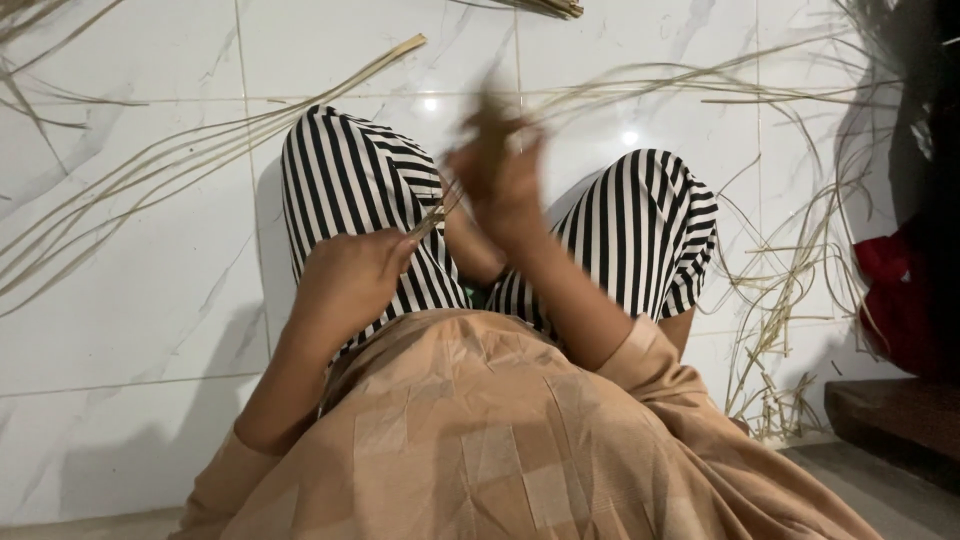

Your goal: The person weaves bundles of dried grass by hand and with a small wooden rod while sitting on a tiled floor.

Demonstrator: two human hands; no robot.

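A thin, pale strip of cane [432,218] runs between the two hands, just above the lap. The left hand [345,280] is closed around its near end, thumb and fingers pinching it where it leaves the fist. The right hand [497,170], raised higher and a little farther out, is blurred with motion; its fingers look curled round the far part of the strip, though the blur hides exactly how they grip. From that hand long fine strands [700,85] trail away to the right across the floor.

As a judgement, the step in hand is drawing or splitting the strip: one hand anchors it while the other pulls along its length. The next move seems to call for a steady pinch from the anchoring hand and an even pull along the fibre, so the sliver does not snap or wander off its line.

The strip is flat, narrow, dry-looking and straw-coloured, flexible enough to bow. Under the hands are knees in black-and-white striped trousers [350,180], and nearer the camera a tan checked garment [480,430] of soft cloth. To the left of the left hand, long slender canes [150,170] sweep in curves over the white marble-patterned floor tiles [130,330], which are glossy and show reflected lights. Right of the right hand lies a tangle of short, kinked offcuts [790,300], and beyond them a red cloth [895,300] in shadow.
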